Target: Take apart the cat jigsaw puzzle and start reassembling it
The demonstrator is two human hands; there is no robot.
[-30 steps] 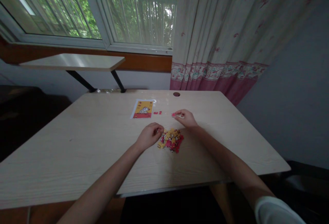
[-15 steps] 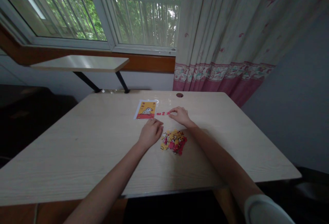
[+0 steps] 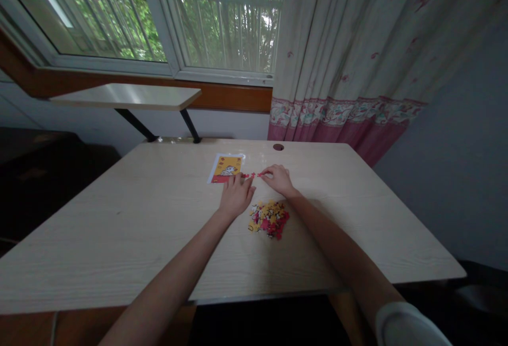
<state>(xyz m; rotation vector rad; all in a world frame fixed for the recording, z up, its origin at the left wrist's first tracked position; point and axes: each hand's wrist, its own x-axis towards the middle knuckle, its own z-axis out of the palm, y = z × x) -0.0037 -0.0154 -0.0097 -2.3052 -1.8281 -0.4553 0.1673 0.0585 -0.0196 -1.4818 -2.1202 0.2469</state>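
"How do you do it well?"
"Keep the red piece [image 3: 260, 175] flat and push gently. The right hand [image 3: 278, 179] pinches it, beside two more red bits [image 3: 253, 175]. The left hand [image 3: 236, 196] has its fingers a bit spread; I can't tell if they press."
"What's around?"
"A pale table [image 3: 138, 224] with a puzzle pile [image 3: 269, 220], a window [image 3: 226, 28] and a flowery curtain [image 3: 337, 44]."

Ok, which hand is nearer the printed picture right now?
Left: the left hand reaches to the near right corner of the printed picture; the right hand is farther off to its right, at a red puzzle piece.
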